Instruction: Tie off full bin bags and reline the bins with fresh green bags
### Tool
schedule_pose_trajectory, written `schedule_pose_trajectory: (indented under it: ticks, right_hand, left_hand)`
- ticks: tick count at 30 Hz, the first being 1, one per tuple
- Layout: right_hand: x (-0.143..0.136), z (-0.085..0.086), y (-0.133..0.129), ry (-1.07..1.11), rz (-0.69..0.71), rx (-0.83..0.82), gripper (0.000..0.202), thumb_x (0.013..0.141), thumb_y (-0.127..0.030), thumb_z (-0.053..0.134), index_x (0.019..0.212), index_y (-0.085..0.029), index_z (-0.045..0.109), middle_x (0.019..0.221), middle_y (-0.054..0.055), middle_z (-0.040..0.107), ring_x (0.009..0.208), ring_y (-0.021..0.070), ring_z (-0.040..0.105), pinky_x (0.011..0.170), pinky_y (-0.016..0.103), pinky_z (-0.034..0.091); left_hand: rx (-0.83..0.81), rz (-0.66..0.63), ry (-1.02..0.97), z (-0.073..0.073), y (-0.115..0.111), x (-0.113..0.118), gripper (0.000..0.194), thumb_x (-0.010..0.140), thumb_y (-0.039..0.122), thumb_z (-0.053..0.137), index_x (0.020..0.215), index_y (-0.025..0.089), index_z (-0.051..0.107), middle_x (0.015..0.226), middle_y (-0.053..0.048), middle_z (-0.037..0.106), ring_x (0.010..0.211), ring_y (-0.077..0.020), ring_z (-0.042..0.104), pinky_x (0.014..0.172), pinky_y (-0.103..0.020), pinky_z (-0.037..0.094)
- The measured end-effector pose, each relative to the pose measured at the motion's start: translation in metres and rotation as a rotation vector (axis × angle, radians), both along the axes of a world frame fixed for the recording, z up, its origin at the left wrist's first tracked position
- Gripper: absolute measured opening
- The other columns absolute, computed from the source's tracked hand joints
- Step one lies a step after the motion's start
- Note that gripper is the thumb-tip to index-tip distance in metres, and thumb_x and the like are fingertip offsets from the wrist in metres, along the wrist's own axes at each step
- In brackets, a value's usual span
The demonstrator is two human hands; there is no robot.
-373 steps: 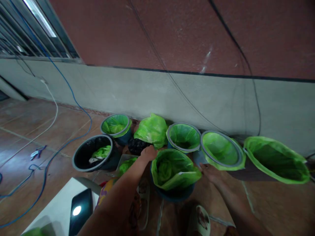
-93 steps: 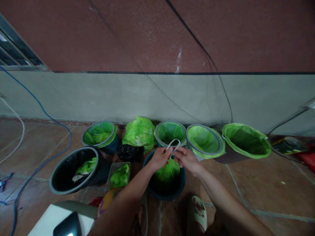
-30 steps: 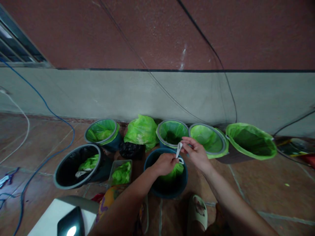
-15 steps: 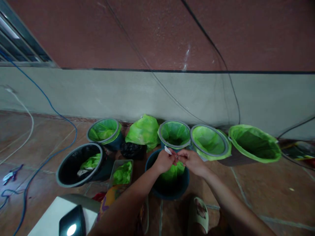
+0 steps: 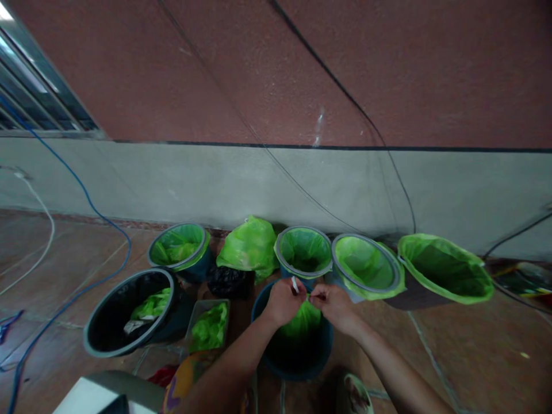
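Both my hands are over a dark blue bin (image 5: 297,372) in front of me. Inside it hangs a green plastic bag (image 5: 302,325), gathered to a narrow neck at the top. My left hand (image 5: 284,300) is closed at this neck, and a white tie strip (image 5: 295,284) sticks up between its fingers. My right hand (image 5: 336,305) pinches beside it at the neck, its fingertips close to the left ones. Whether the right fingers grip the bag film or the strip is too small to tell.
Along the wall stand lined bins (image 5: 305,230), (image 5: 448,238) and a full green bag (image 5: 248,247). A black-lined bin (image 5: 103,345) and a small container (image 5: 228,325) with green bags are at left. A blue cable (image 5: 95,282) crosses the floor. A slippered foot (image 5: 357,394) is below.
The view has tilted up, so everything sits lower. My hands have moved slightly apart at the bag's neck, and the white strip in my left hand now points more upright.
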State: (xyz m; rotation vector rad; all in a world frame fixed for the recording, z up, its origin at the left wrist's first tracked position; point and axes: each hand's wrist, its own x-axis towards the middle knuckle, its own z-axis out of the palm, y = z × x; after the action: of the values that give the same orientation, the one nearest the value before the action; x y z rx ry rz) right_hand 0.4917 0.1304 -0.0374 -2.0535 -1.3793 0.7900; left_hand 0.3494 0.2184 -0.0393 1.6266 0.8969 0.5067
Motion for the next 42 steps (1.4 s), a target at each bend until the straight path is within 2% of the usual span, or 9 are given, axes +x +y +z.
schedule_pose_trajectory:
  ticks: [3, 7, 12, 19, 22, 26, 30, 37, 42]
  right_hand:
    - [0.002, -0.005, 0.001, -0.043, -0.020, 0.009, 0.017, 0.079, -0.024, 0.054, 0.073, -0.021, 0.070, 0.068, 0.003, 0.069, 0.064, 0.0169, 0.061, 0.061, 0.028, 0.037]
    - [-0.001, -0.012, 0.005, 0.073, -0.039, 0.105, 0.021, 0.079, -0.022, 0.048, 0.082, -0.022, 0.069, 0.082, 0.005, 0.073, 0.079, 0.0199, 0.066, 0.070, 0.029, 0.044]
    - [-0.012, -0.007, 0.011, 0.452, -0.017, 0.094, 0.015, 0.073, -0.027, 0.047, 0.074, -0.022, 0.061, 0.071, 0.001, 0.065, 0.058, 0.0142, 0.055, 0.053, 0.025, 0.041]
    - [-0.017, 0.014, 0.014, 0.635, -0.136, -0.020, 0.020, 0.071, -0.041, 0.057, 0.074, -0.021, 0.063, 0.058, -0.003, 0.055, 0.043, 0.0086, 0.042, 0.041, 0.022, 0.030]
    - [-0.014, 0.017, 0.012, 0.691, -0.146, 0.005, 0.026, 0.072, -0.046, 0.061, 0.074, -0.020, 0.063, 0.059, -0.003, 0.055, 0.045, 0.0087, 0.045, 0.042, 0.021, 0.031]
    - [-0.010, 0.012, 0.011, 0.708, -0.113, 0.017, 0.027, 0.072, -0.045, 0.064, 0.071, -0.019, 0.060, 0.056, -0.005, 0.050, 0.049, 0.0092, 0.048, 0.046, 0.021, 0.036]
    - [-0.010, 0.004, 0.012, 0.527, -0.077, 0.026, 0.021, 0.082, -0.039, 0.053, 0.072, -0.020, 0.056, 0.057, -0.004, 0.049, 0.051, 0.0106, 0.049, 0.050, 0.022, 0.035]
    - [-0.009, 0.017, 0.009, -0.293, 0.038, 0.066, 0.018, 0.089, -0.024, 0.043, 0.085, -0.019, 0.060, 0.080, 0.006, 0.066, 0.073, 0.0185, 0.060, 0.066, 0.029, 0.035]
    - [-0.006, 0.024, 0.002, -0.439, 0.131, -0.029, 0.016, 0.088, -0.022, 0.046, 0.089, -0.019, 0.062, 0.086, 0.006, 0.070, 0.078, 0.0179, 0.064, 0.067, 0.028, 0.035]
  left_hand:
    - [0.196, -0.076, 0.076, 0.006, -0.002, -0.001, 0.015, 0.068, 0.011, 0.063, 0.073, 0.022, 0.073, 0.074, -0.002, 0.071, 0.076, -0.0192, 0.064, 0.075, -0.029, 0.048]
    - [0.259, -0.164, 0.077, 0.008, -0.002, -0.003, 0.026, 0.074, 0.009, 0.057, 0.087, 0.022, 0.075, 0.084, -0.004, 0.075, 0.080, -0.0204, 0.067, 0.079, -0.030, 0.049]
    - [0.413, -0.274, -0.008, 0.006, -0.004, -0.004, 0.039, 0.071, -0.001, 0.048, 0.089, 0.022, 0.074, 0.093, -0.005, 0.075, 0.089, -0.0207, 0.068, 0.085, -0.031, 0.050]
    - [0.462, -0.040, 0.010, 0.001, -0.008, -0.004, 0.036, 0.079, 0.006, 0.051, 0.107, 0.021, 0.067, 0.099, -0.008, 0.071, 0.094, -0.0215, 0.065, 0.087, -0.033, 0.050]
    - [0.382, 0.036, -0.026, 0.001, -0.006, -0.004, 0.019, 0.083, 0.013, 0.053, 0.095, 0.020, 0.066, 0.088, -0.006, 0.068, 0.082, -0.0183, 0.063, 0.079, -0.029, 0.049]
    - [0.186, 0.028, -0.081, 0.004, -0.001, -0.004, 0.009, 0.080, 0.016, 0.056, 0.074, 0.018, 0.061, 0.067, 0.000, 0.059, 0.063, -0.0124, 0.053, 0.061, -0.023, 0.043]
    - [0.021, -0.011, -0.148, 0.006, 0.003, -0.003, 0.008, 0.077, 0.016, 0.057, 0.070, 0.017, 0.062, 0.062, 0.001, 0.057, 0.058, -0.0108, 0.050, 0.056, -0.022, 0.040]
    - [-0.099, -0.026, -0.105, 0.008, 0.005, -0.002, 0.007, 0.072, 0.020, 0.063, 0.066, 0.016, 0.063, 0.058, 0.003, 0.056, 0.054, -0.0086, 0.047, 0.053, -0.020, 0.036]
    - [-0.098, -0.079, 0.040, 0.010, 0.005, -0.001, 0.010, 0.072, 0.020, 0.062, 0.065, 0.015, 0.065, 0.056, 0.002, 0.057, 0.052, -0.0085, 0.047, 0.052, -0.021, 0.036]
